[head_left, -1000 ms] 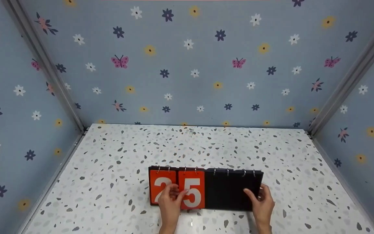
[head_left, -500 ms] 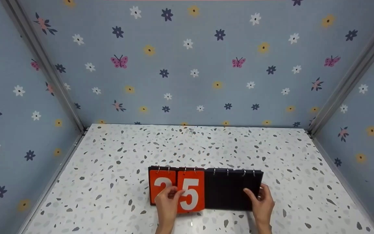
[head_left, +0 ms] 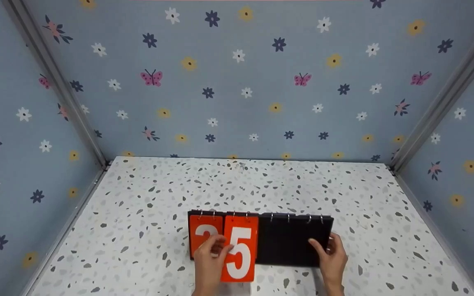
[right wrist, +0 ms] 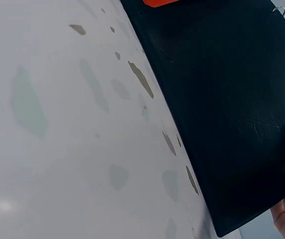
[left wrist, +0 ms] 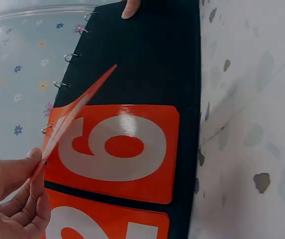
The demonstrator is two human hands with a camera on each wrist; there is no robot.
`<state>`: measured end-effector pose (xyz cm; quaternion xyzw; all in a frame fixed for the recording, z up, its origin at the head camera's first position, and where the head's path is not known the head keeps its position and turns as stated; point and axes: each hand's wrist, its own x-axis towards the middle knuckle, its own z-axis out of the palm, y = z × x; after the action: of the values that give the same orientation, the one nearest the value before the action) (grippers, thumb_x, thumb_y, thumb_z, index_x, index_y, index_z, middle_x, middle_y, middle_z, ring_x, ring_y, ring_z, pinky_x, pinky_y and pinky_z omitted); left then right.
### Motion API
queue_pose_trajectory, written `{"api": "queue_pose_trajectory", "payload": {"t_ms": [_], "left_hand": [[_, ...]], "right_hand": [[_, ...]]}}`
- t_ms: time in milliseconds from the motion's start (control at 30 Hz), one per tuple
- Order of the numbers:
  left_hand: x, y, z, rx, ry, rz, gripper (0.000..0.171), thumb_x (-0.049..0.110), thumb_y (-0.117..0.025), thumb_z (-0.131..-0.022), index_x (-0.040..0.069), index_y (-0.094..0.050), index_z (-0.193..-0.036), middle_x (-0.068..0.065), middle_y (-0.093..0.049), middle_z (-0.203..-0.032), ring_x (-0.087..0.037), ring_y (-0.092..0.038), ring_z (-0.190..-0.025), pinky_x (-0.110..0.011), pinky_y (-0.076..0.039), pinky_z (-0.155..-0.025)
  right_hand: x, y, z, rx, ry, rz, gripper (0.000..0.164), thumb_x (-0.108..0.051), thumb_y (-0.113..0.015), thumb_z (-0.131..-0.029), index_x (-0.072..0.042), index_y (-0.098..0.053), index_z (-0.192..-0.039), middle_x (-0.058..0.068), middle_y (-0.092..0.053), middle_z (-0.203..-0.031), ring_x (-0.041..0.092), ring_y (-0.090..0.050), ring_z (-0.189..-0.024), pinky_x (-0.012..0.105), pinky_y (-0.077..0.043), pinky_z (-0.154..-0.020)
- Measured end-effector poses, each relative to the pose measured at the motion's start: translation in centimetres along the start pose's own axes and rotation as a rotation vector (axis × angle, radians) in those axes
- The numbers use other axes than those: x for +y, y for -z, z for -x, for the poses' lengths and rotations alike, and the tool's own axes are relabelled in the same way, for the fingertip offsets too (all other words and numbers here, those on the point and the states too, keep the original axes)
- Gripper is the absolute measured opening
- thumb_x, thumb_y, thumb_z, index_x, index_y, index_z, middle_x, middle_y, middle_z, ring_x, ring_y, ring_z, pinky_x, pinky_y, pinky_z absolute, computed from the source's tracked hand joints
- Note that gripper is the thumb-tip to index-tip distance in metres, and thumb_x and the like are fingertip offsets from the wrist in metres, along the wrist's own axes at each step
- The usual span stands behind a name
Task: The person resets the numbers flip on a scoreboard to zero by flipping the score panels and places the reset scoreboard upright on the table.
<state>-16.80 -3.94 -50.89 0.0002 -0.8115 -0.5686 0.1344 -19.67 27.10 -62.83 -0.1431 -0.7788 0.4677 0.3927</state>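
Observation:
A black flip scoreboard [head_left: 286, 242] stands tilted, with metal rings along its top edge. My left hand [head_left: 210, 261] pinches the left side of a red card with a white 5 [head_left: 240, 257], between thumb and fingers. That card swings out from the board on its rings; in the left wrist view the lifted card [left wrist: 85, 99] shows nearly edge-on. Beneath it lies a red card with a white 6 [left wrist: 154, 174]. Partly behind my left hand is the red card with a 2 [head_left: 205, 224]. My right hand [head_left: 332, 259] grips the board's right edge, thumb on the front.
The scoreboard's right half is bare black, with several rings [head_left: 309, 218] above it. A white speckled tabletop [head_left: 146, 230] lies around it. Blue flowered panels [head_left: 237, 78] rise at the back and both sides, joined by grey metal posts [head_left: 62, 88].
The card with the 5 has come away from the board, its lower edge now reaching past the board's bottom. My left hand has shifted left and toward me with it. My right hand stays put.

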Motion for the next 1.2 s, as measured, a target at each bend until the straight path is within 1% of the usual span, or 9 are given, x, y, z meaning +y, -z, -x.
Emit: {"api": "queue_pose_trajectory", "payload": {"t_ms": [133,300,433,500,567,733,933,1033,1200], "left_hand": [[0.4,0.9,-0.2,-0.090,0.014,0.124,0.015,0.012,-0.069,-0.079,0.004,-0.067,-0.091,-0.002,-0.064,-0.080,-0.012,-0.058,-0.069,-0.021,-0.050,-0.064],[0.8,1.9,-0.5,-0.149,-0.087,0.251,0.014,0.003,-0.056,-0.088,-0.003,-0.065,-0.097,-0.009,-0.065,-0.090,-0.015,-0.059,-0.078,-0.023,-0.050,-0.070],[1.2,2.3,-0.9,-0.202,-0.131,0.304,0.019,-0.008,-0.056,-0.085,-0.005,-0.062,-0.102,-0.012,-0.062,-0.096,-0.018,-0.058,-0.087,-0.025,-0.049,-0.076],[1.9,2.5,-1.0,-0.182,-0.136,0.291,0.021,-0.012,-0.059,-0.080,-0.005,-0.064,-0.099,-0.011,-0.062,-0.095,-0.018,-0.058,-0.088,-0.025,-0.049,-0.078],[2.9,2.7,-1.1,-0.127,-0.183,0.259,0.021,-0.015,-0.062,-0.075,-0.004,-0.066,-0.092,-0.010,-0.062,-0.090,-0.018,-0.058,-0.086,-0.025,-0.050,-0.076],[5.2,2.8,-1.8,0.053,-0.395,0.182,0.020,-0.019,-0.064,-0.068,-0.002,-0.068,-0.077,-0.013,-0.061,-0.083,-0.022,-0.057,-0.077,-0.023,-0.049,-0.069],[5.9,2.3,-3.9,0.112,-0.563,0.197,0.019,-0.020,-0.067,-0.066,-0.004,-0.066,-0.078,-0.014,-0.062,-0.077,-0.022,-0.059,-0.070,-0.024,-0.050,-0.064],[6.2,2.0,-5.0,0.129,-0.597,0.192,0.017,-0.020,-0.067,-0.067,-0.006,-0.066,-0.078,-0.014,-0.063,-0.074,-0.024,-0.060,-0.068,-0.028,-0.051,-0.058],[6.6,1.3,-6.9,0.131,-0.592,0.176,0.012,-0.015,-0.067,-0.071,-0.006,-0.066,-0.079,-0.014,-0.063,-0.074,-0.025,-0.060,-0.068,-0.036,-0.050,-0.059]], "right_hand": [[-0.1,0.0,0.0,0.001,0.006,-0.004,0.038,-0.021,-0.082,-0.064,-0.019,-0.060,-0.095,-0.005,-0.061,-0.070,0.009,-0.058,-0.058,0.014,-0.044,-0.052],[-0.1,0.1,0.0,0.004,0.042,-0.028,0.039,-0.018,-0.082,-0.064,-0.017,-0.060,-0.096,-0.005,-0.061,-0.069,0.010,-0.058,-0.057,0.014,-0.044,-0.051],[-0.1,0.0,0.0,0.005,0.030,-0.025,0.038,-0.020,-0.082,-0.064,-0.019,-0.060,-0.095,-0.005,-0.062,-0.070,0.009,-0.058,-0.058,0.014,-0.044,-0.051],[-0.1,0.0,0.0,0.005,0.025,-0.020,0.038,-0.021,-0.082,-0.064,-0.019,-0.060,-0.095,-0.005,-0.062,-0.071,0.009,-0.058,-0.058,0.014,-0.044,-0.051],[0.0,0.0,0.0,0.006,0.025,-0.015,0.038,-0.021,-0.082,-0.064,-0.019,-0.060,-0.095,-0.006,-0.062,-0.071,0.009,-0.058,-0.058,0.014,-0.044,-0.051],[-0.1,0.1,0.0,0.008,0.045,-0.014,0.037,-0.020,-0.082,-0.064,-0.019,-0.060,-0.094,-0.006,-0.062,-0.070,0.009,-0.058,-0.057,0.015,-0.044,-0.050],[-0.2,0.1,-0.1,0.006,0.050,-0.012,0.037,-0.022,-0.082,-0.064,-0.019,-0.061,-0.094,-0.006,-0.062,-0.070,0.009,-0.058,-0.057,0.015,-0.043,-0.050],[-0.3,0.1,-0.1,0.003,0.046,-0.010,0.037,-0.023,-0.082,-0.064,-0.020,-0.060,-0.094,-0.006,-0.062,-0.071,0.009,-0.058,-0.057,0.015,-0.043,-0.050],[-0.3,0.0,-0.1,0.003,0.052,0.009,0.038,-0.021,-0.082,-0.064,-0.019,-0.060,-0.095,-0.006,-0.062,-0.071,0.008,-0.058,-0.058,0.014,-0.043,-0.050]]}}
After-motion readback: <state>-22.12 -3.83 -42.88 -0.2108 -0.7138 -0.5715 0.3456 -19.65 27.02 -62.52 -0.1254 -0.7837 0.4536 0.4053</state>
